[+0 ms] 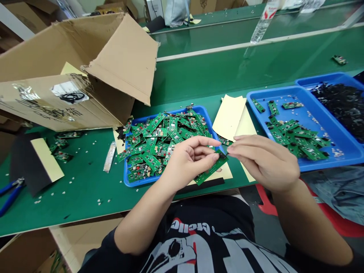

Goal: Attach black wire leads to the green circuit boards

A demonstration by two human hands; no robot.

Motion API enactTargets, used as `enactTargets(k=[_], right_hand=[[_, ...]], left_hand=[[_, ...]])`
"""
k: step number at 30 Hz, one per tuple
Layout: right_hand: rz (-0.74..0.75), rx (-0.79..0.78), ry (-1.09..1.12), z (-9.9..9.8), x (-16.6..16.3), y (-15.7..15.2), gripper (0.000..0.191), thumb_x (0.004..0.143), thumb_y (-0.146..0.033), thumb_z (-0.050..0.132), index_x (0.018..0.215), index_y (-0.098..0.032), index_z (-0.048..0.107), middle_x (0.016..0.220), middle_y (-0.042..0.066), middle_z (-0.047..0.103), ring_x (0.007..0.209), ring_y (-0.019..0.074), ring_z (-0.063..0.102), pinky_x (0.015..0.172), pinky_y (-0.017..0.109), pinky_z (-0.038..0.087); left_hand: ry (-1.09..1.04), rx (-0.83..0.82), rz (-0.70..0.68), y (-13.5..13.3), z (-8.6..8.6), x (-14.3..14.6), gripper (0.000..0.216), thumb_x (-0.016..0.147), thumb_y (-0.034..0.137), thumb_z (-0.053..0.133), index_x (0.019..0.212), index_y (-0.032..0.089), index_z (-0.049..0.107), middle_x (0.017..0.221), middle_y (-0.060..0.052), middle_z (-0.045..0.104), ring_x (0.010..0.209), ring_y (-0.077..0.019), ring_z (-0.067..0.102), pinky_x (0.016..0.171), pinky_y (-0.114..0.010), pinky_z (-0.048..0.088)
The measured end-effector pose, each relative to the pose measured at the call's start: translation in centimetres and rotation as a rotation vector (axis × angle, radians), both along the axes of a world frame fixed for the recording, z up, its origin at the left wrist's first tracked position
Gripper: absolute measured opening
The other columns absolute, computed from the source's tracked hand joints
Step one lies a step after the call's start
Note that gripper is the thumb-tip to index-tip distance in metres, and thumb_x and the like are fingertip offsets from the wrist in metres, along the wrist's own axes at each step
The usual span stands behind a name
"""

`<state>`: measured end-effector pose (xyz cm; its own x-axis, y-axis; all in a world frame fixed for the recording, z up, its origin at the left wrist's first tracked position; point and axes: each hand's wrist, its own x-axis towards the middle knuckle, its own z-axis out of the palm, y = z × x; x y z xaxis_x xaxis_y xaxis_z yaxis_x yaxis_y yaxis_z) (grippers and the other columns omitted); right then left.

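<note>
Near the front right corner of the blue tray (142, 182), the left hand (189, 161) pinches 1 circuit board (211, 170), which a loose grip could drop, while the right hand (264, 161), fingertips bunched at the board's upper end, hold unclear, could damage the black part (222, 155) by overpressing.

The person's T-shirt (217, 210) is black and short-sleeved, printed with white lettering (180, 226) and a large grey design (205, 252) touched with red; the hands (189, 161) are bare.
</note>
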<state>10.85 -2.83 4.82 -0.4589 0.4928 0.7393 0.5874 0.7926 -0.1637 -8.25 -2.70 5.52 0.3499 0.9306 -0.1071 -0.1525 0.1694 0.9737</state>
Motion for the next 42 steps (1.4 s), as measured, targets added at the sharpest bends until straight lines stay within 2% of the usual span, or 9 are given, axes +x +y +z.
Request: enactTargets(k=[5,10,15,16,21,27,30,36,42], right_hand=[[0.067,-0.025,0.005,-0.1,0.3,0.0,0.019,0.083,-0.003,0.057,0.089,-0.02,0.064,0.082,0.005,0.07,0.084,0.0192,0.067,0.08,0.037,0.058],[0.079,-0.112,0.028,-0.3,0.2,0.1,0.018,0.086,-0.007,0.057,0.098,-0.019,0.064,0.088,0.006,0.068,0.088,0.0189,0.066,0.082,0.035,0.057],[-0.007,-0.18,0.123,-0.3,0.8,0.5,0.05,0.084,-0.019,0.066,0.131,-0.023,0.049,0.111,0.011,0.065,0.089,0.0207,0.066,0.08,0.036,0.058],[-0.01,-0.176,0.12,-0.2,0.9,0.5,0.05,0.083,-0.02,0.067,0.13,-0.023,0.05,0.108,0.01,0.066,0.085,0.0203,0.066,0.083,0.038,0.057],[0.04,-0.158,0.11,-0.3,0.6,0.4,0.016,0.087,-0.012,0.059,0.1,-0.021,0.064,0.071,0.001,0.065,0.065,0.015,0.063,0.09,0.045,0.053],[0.065,-0.199,0.154,-0.3,0.6,0.4,0.014,0.087,-0.011,0.059,0.095,-0.02,0.064,0.068,0.0,0.065,0.067,0.0139,0.063,0.092,0.042,0.053],[0.067,-0.213,0.157,-0.2,0.9,0.6,0.013,0.087,-0.012,0.059,0.096,-0.019,0.065,0.077,0.003,0.067,0.075,0.0148,0.063,0.093,0.039,0.053],[0.095,-0.319,0.206,0.1,1.2,0.4,0.02,0.085,-0.011,0.06,0.101,-0.02,0.065,0.083,0.002,0.068,0.079,0.0147,0.063,0.095,0.039,0.051],[0.012,-0.442,0.265,0.8,0.6,-0.4,0.014,0.086,-0.014,0.059,0.096,-0.022,0.065,0.083,0.001,0.068,0.078,0.0141,0.064,0.094,0.035,0.05]], left_hand=[[-0.056,-0.047,-0.081,0.3,0.0,0.0,0.008,0.07,0.015,0.071,0.076,0.015,0.066,0.065,0.0,0.066,0.056,-0.0096,0.063,0.049,-0.017,0.049],[-0.065,-0.015,-0.05,0.3,0.1,0.3,0.01,0.07,0.012,0.07,0.079,0.014,0.067,0.068,0.0,0.067,0.058,-0.0069,0.061,0.05,-0.014,0.047],[-0.068,-0.074,-0.053,0.1,0.0,0.7,0.018,0.069,0.013,0.072,0.086,0.013,0.067,0.066,0.001,0.066,0.056,-0.0063,0.059,0.052,-0.015,0.047],[-0.077,-0.072,-0.054,0.0,-0.1,0.9,0.016,0.068,0.014,0.072,0.083,0.013,0.067,0.065,0.001,0.065,0.057,-0.0068,0.059,0.053,-0.015,0.048],[-0.202,-0.018,-0.059,-0.3,-0.8,1.6,0.017,0.069,0.018,0.075,0.077,0.015,0.06,0.067,0.003,0.061,0.059,-0.0056,0.058,0.057,-0.016,0.048],[-0.364,-0.095,-0.217,-0.7,-1.5,2.1,0.027,0.081,0.031,0.069,0.087,0.018,0.047,0.074,0.0,0.065,0.072,-0.0155,0.068,0.067,-0.026,0.053],[-0.399,-0.086,-0.253,-0.7,-1.6,2.1,0.023,0.085,0.028,0.065,0.089,0.018,0.044,0.072,0.001,0.065,0.069,-0.014,0.069,0.069,-0.026,0.053],[-0.266,0.064,-0.169,-0.2,-1.7,1.9,0.02,0.088,0.035,0.06,0.094,0.016,0.056,0.079,0.0,0.06,0.062,-0.0073,0.056,0.062,-0.02,0.047],[0.061,0.287,-0.074,-0.2,-1.8,1.9,0.026,0.094,0.032,0.048,0.108,0.017,0.064,0.077,-0.001,0.055,0.064,-0.01,0.049,0.062,-0.022,0.044]])
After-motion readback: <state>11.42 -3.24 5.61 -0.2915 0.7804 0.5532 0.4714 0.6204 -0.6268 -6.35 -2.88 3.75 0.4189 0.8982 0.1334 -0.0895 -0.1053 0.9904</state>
